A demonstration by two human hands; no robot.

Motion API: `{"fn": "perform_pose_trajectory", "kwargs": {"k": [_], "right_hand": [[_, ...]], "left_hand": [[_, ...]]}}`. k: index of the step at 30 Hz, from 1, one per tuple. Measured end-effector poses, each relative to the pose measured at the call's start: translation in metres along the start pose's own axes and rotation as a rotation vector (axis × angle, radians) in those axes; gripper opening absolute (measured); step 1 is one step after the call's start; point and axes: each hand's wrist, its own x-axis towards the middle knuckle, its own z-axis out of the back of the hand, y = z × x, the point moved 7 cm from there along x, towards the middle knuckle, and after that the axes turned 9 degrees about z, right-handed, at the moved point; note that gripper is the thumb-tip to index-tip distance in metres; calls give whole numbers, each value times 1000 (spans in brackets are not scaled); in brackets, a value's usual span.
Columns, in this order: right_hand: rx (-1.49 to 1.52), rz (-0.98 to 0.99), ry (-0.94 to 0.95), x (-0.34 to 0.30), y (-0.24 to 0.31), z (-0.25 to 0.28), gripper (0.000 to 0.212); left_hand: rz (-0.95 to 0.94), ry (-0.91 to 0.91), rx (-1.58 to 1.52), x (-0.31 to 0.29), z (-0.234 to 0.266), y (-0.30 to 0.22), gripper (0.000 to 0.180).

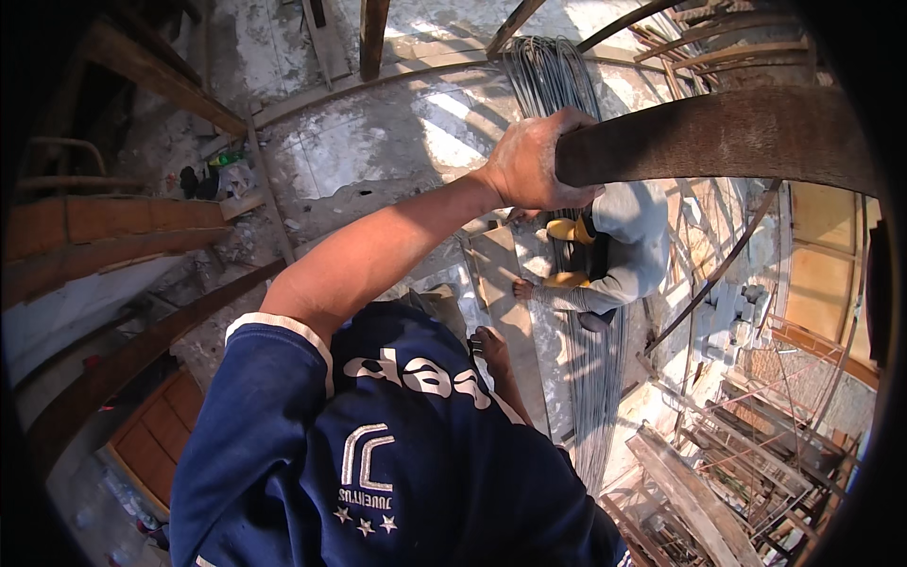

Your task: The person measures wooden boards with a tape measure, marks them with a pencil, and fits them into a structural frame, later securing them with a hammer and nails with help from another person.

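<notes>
My left hand (534,161) is raised with the arm stretched across to the right. It is closed around the dark wooden beam (718,137), which runs in from the right edge; most of its fingers are hidden behind the wood. Lower down, in front of my navy shirt, is my right hand (489,348), with its fingers curled. Something small and dark shows at those fingers, too little of it to name. Beside this hand lies a long board (505,274) on the floor below.
A co-worker (628,241) in a grey long-sleeved top and yellow boots crouches below, one hand on the board. Bundled steel rods (548,76) run along the floor. Wooden posts (373,38) stand around. Loose planks (690,501) lie at lower right, near pale blocks (732,307).
</notes>
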Motion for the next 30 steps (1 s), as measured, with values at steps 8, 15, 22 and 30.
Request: {"fn": "perform_pose_trajectory", "kwargs": {"k": [8, 15, 22, 30], "right_hand": [[35, 15, 16, 10, 6, -5, 32], [-361, 362, 75, 10, 10, 2, 29], [-36, -31, 32, 8, 0, 24, 31], [-18, -14, 64, 12, 17, 12, 34]], "left_hand": [[-32, -62, 39, 0, 2, 0, 68], [-59, -68, 47, 0, 0, -4, 69], [5, -45, -11, -2, -2, 1, 68], [-42, -107, 65, -3, 2, 2, 67]]}}
